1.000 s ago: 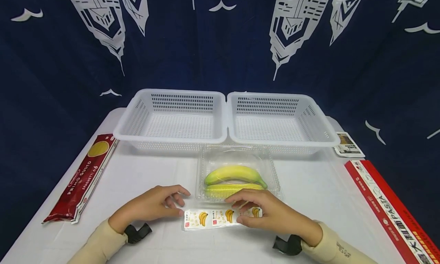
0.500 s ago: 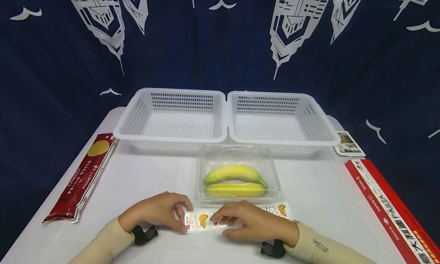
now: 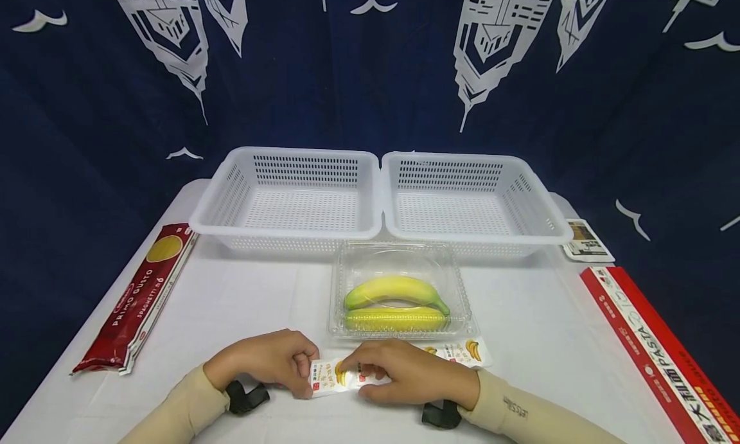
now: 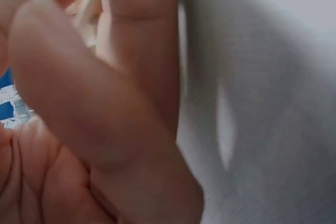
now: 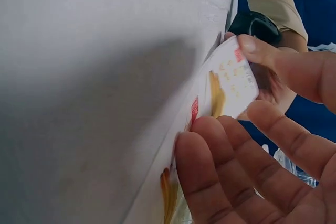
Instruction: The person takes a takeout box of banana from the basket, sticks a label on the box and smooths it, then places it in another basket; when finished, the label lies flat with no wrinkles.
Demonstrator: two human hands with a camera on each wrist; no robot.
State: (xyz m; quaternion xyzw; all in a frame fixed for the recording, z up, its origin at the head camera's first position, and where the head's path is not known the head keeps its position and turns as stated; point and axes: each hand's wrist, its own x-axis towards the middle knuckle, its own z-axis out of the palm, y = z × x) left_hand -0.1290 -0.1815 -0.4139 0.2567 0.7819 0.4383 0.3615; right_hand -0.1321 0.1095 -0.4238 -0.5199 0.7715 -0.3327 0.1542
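Note:
A white strip of banana labels (image 3: 324, 378) lies on the table in front of a clear plastic box. My left hand (image 3: 274, 362) pinches its left end, which tilts up from the cloth in the right wrist view. In the left wrist view, thumb and fingers (image 4: 105, 103) fill the picture and hide the strip. Across the strip's middle extends my right hand (image 3: 405, 370), fingers loosely bent, fingertips right at its surface and thumb apart from them. Inside the clear box (image 3: 457, 264) are a banana (image 3: 396, 291) and an ear of corn (image 3: 396, 319).
Two white baskets (image 3: 289, 232) (image 3: 480, 235) stand side by side behind the box. A red spaghetti packet (image 3: 139, 296) lies at the left, a red pasta box (image 3: 659, 347) at the right. A small white packet (image 3: 586, 241) lies beyond it. Dark patterned cloth hangs behind.
My left hand has come right and closed onto the strip's end. The right hand has slid left along the strip, uncovering its right end. Box and baskets stay put.

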